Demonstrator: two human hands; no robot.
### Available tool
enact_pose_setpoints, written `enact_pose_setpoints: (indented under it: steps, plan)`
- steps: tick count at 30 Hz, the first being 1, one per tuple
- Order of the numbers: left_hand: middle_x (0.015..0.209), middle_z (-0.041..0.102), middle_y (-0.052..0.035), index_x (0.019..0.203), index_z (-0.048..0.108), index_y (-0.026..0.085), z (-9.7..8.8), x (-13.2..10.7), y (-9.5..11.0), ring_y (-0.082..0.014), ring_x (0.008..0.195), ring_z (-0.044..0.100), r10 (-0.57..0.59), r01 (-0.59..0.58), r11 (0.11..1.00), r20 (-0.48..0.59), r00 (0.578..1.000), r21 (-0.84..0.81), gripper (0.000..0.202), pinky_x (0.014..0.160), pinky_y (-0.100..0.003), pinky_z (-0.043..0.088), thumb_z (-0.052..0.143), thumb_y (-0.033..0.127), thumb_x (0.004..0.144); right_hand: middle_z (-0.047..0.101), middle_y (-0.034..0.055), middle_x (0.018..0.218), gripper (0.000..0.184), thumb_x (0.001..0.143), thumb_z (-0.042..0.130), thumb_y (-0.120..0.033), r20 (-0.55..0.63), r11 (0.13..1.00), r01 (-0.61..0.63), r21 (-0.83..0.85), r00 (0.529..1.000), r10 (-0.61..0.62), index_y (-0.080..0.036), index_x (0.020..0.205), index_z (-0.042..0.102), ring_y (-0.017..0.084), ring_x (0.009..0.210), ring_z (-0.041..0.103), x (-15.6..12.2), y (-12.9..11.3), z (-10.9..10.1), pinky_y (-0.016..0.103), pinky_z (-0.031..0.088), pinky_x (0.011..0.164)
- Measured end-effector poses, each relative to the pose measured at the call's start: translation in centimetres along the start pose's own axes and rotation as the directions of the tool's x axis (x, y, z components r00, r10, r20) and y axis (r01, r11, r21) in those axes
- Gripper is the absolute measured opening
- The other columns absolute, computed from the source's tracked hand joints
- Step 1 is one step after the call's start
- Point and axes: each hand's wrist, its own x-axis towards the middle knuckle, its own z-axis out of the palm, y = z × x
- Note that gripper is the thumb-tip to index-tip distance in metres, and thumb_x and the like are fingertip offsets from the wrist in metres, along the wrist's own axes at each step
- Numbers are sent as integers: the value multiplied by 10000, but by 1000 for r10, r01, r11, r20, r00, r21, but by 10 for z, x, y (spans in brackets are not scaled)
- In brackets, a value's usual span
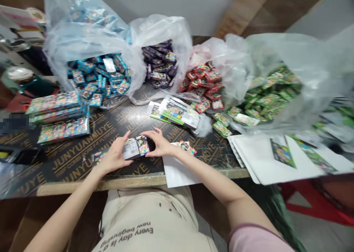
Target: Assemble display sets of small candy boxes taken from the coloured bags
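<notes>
A short row of small printed boxes lies on the dark plywood table before me. One is a colourful purple-black box; beside it is a grey box with a barcode. My left hand grips the row from the left, its thumb and fingers along the two long sides. At the right end, my right hand curves its thumb and fingers about the purple-black box. More of the row, partly covered by my left hand, shows at its left. Under my right forearm lie a white sheet and a small colourful box.
Plastic bags along the back hold blue boxes, purple boxes, red boxes and green boxes. Flat printed packs lie mid-table. Wrapped packs are stacked left; white sheets lie right.
</notes>
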Motion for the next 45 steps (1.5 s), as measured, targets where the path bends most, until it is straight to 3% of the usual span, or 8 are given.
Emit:
enact_pose_setpoints:
  steps: [11, 20, 29, 32, 34, 35, 40, 45]
  plan:
    - [1335, 502, -90, 1520, 65, 267, -9, 11, 13, -278, 1214, 510, 11, -11, 1000, 51, 999, -10, 1081, 1071, -458, 376, 741, 286, 677, 550, 89, 1340, 870, 592, 786, -408, 24, 997, 77, 5, 997, -77, -265, 1356, 394, 291, 1241, 488, -11, -2, -37, 572, 83, 1139]
    - [1315, 507, -91, 1513, 97, 270, 7, 10, 18, -273, 1204, 524, -11, 7, 995, -38, 999, -97, 1063, 1066, -457, 394, 745, 303, 672, 537, 105, 1394, 822, 716, 716, -520, -27, 982, 66, -177, 997, -72, -249, 1413, 374, 318, 1314, 420, -12, -16, -28, 597, 12, 1141]
    - [1305, 488, -89, 1521, -28, 286, 16, 14, 20, -271, 1200, 511, -2, 0, 999, -39, 999, -41, 1112, 1050, -463, 399, 719, 303, 697, 536, 89, 1397, 574, 931, 468, -470, -198, 980, -39, -196, 980, 0, -285, 1451, 312, 243, 1293, 474, -9, -13, -47, 511, 198, 1124]
    - [1276, 481, -101, 1526, 77, 304, 13, 14, 24, -287, 1173, 498, 35, -43, 992, 72, 997, 115, 1019, 1013, -464, 414, 678, 244, 705, 421, 164, 1461, 563, 894, 517, -380, -642, 790, -505, -347, 742, 193, -241, 1420, 371, 330, 1365, 341, 8, 44, -112, 583, 200, 1081]
    - [1278, 473, -109, 1503, 217, 341, 10, 15, 29, -309, 1168, 484, 46, -97, 962, 197, 979, 257, 940, 980, -472, 421, 664, 206, 687, 319, 231, 1492, 646, 836, 578, -286, -801, 583, -737, -342, 553, 230, -168, 1429, 350, 387, 1392, 242, 17, 90, -165, 628, 181, 1053]
    - [1295, 463, -112, 1480, 283, 358, 8, 16, 32, -320, 1172, 475, 41, -125, 938, 255, 966, 323, 907, 968, -477, 421, 665, 193, 674, 307, 262, 1480, 683, 807, 599, -243, -808, 514, -781, -355, 533, 252, -129, 1429, 342, 408, 1381, 236, 19, 110, -190, 637, 201, 1032]
    - [1330, 453, -138, 1322, 519, 294, 2, 22, 43, -341, 1177, 456, -13, -180, 867, 382, 924, 465, 727, 945, -476, 421, 700, 207, 623, 502, 255, 1281, 558, 794, 491, -123, -729, 513, -756, -406, 607, 318, -87, 1349, 448, 358, 1171, 460, 18, 138, -241, 522, 394, 912]
    - [1235, 490, -147, 1203, 575, 243, 0, 25, 47, -339, 1114, 481, -19, -161, 885, 380, 925, 437, 601, 925, -484, 420, 696, 224, 615, 595, 126, 1228, 405, 840, 491, -223, -665, 832, -464, -305, 729, 163, -180, 1241, 531, 290, 1120, 537, 10, 76, -174, 434, 435, 956]
